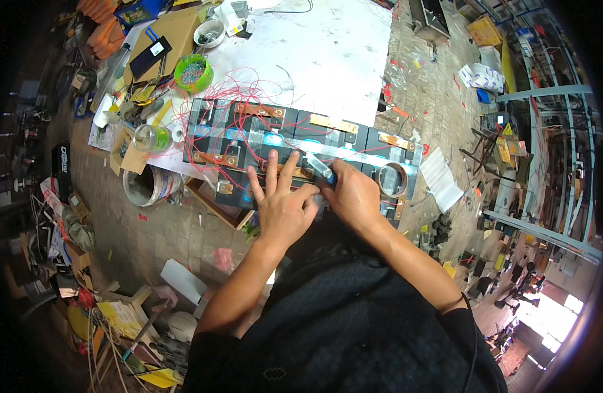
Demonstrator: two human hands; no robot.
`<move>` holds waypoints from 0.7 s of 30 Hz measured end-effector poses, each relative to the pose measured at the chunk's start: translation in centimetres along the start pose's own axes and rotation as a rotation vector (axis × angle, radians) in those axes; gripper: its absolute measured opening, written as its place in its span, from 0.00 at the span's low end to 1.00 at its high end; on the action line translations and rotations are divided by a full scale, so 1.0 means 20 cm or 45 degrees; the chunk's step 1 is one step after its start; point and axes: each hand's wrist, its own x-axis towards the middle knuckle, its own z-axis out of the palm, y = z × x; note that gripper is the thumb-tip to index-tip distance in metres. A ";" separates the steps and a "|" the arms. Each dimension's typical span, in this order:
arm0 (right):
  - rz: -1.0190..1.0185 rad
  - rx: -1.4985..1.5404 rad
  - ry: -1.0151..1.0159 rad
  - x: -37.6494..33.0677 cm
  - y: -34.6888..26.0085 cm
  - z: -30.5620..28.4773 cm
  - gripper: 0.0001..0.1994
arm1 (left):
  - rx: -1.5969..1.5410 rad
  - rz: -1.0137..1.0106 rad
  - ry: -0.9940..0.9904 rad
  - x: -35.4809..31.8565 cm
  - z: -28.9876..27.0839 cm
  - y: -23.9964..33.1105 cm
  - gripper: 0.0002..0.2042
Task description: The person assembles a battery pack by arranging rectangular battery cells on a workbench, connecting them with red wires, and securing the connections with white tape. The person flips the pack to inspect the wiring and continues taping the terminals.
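A row of black battery blocks (210,118) joined by copper bars (259,110) lies at the near edge of the white-topped table. A strip of clear tape (347,154) runs along the tops, over thin red wires. My left hand (283,213) rests flat on the blocks with its fingers spread. My right hand (354,196) is closed round what looks like a utility knife (320,168), slim with a blue and pale body. Its tip points to the far left, over the tape strip. Right of this hand, a tape roll (403,180) sits on the blocks.
Loose red wires (216,98) tangle at the blocks' left end. Beyond are a green bowl (193,73) of small parts, a white bowl (210,33) and a clear jar (152,138). A bucket (144,187) and a wooden box (213,202) stand below the table edge.
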 end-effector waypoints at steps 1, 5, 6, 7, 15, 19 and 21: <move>0.000 0.006 0.007 0.00 0.00 0.00 0.17 | -0.016 0.000 -0.015 0.01 -0.01 0.01 0.04; 0.006 0.153 0.091 -0.03 -0.03 -0.07 0.18 | 0.014 0.040 0.000 0.00 0.00 0.00 0.04; -0.025 0.194 0.115 -0.05 -0.01 -0.11 0.19 | 0.024 0.042 -0.003 0.00 0.00 0.00 0.04; -0.054 0.235 0.140 -0.07 0.00 -0.14 0.19 | 0.034 0.044 -0.006 0.00 0.00 0.00 0.05; -0.019 0.788 0.154 -0.33 0.28 -0.36 0.20 | 0.080 -0.007 -0.074 0.08 -0.04 0.09 0.07; 0.244 1.024 0.152 -0.44 0.40 -0.49 0.17 | 0.101 -0.039 -0.113 0.12 -0.05 0.09 0.09; 0.300 1.169 0.229 -0.47 0.44 -0.55 0.15 | 0.157 -0.089 -0.155 0.15 -0.06 0.11 0.14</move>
